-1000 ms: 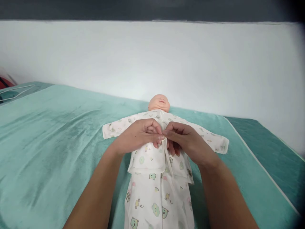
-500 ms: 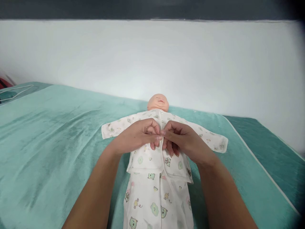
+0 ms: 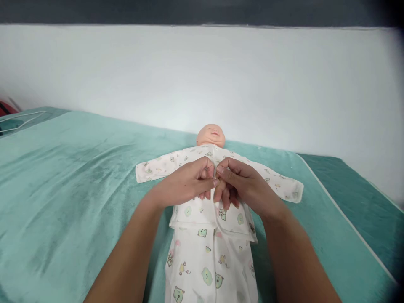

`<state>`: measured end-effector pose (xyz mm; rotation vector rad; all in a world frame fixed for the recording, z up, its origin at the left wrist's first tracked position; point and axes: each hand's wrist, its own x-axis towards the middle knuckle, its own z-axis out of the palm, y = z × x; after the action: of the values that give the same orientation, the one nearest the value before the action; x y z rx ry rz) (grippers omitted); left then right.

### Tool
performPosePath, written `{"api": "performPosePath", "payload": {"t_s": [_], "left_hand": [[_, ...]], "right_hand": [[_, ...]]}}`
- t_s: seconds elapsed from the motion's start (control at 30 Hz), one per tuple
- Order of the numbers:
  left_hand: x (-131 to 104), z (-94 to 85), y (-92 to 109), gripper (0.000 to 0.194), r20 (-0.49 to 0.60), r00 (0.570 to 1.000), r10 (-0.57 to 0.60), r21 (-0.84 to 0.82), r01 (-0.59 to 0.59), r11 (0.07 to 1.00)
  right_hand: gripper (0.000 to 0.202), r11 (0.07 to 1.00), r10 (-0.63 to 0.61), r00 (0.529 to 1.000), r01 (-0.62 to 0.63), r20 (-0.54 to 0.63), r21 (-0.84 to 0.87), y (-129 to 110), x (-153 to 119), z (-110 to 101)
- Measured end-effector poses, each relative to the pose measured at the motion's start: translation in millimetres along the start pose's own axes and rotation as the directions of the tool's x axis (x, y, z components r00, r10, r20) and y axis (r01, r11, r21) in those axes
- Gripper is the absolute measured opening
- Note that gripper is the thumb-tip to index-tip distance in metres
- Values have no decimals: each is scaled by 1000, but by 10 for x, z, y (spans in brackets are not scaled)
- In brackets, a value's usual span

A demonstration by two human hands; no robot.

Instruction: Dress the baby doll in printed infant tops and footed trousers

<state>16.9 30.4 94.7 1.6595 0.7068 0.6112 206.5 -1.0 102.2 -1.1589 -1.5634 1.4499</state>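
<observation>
A baby doll (image 3: 211,134) lies on its back on a teal blanket (image 3: 72,176), head toward the wall. It wears a white printed top (image 3: 195,210) with the sleeves spread out and matching printed trousers (image 3: 208,265). My left hand (image 3: 186,183) and my right hand (image 3: 241,183) meet over the doll's chest, fingertips touching. Both pinch the front of the top where its two flaps overlap. My fingers hide what lies between them.
A white wall (image 3: 202,80) runs close behind the doll's head. The blanket's right edge (image 3: 341,214) drops to a darker teal surface (image 3: 362,198). At the far left edge a red object (image 3: 3,108) and thin white wire (image 3: 22,120) show.
My hands have drawn closer together on the chest. The thin tie that hung down below my fingers earlier no longer shows.
</observation>
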Motion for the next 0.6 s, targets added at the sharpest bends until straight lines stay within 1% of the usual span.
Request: {"api": "performPosePath", "payload": {"t_s": [0.07,0.17,0.27,0.33,0.4,0.43,0.5,0.57,0.6], "left_hand": [[1,5,-8,28,6,1000,15,-21,-15,1000],[6,14,-14,31,25,999,30,-111,-27,993],[3,9,-12,28,36,999,35,-186,-27,982],[-6,-6,-3,27,84,996,-7,-190,23,981],[-23,-25,11,25,146,986,-78,-146,100,984],[-36,-33,16,23,168,979,-114,-118,134,984],[-79,-40,14,19,194,966,-170,-75,188,979],[-161,-26,-23,19,186,960,-208,-70,224,972],[-221,-8,-58,19,153,964,-217,-85,232,969]], "right_hand": [[37,1000,0,1000,0,-5,-5,-5,0,8],[36,1000,-4,1000,4,-31,-6,-3,-2,17],[35,1000,-3,999,3,-39,5,5,-11,20],[35,1000,-5,999,6,-34,4,10,-18,16],[32,1000,-22,998,22,-55,3,15,-22,9],[30,999,-40,996,41,-83,10,17,-24,6],[25,993,-102,978,110,-183,34,26,-35,9],[20,984,-169,932,180,-321,6,50,-79,41],[18,981,-190,907,190,-376,-39,74,-125,74]]}}
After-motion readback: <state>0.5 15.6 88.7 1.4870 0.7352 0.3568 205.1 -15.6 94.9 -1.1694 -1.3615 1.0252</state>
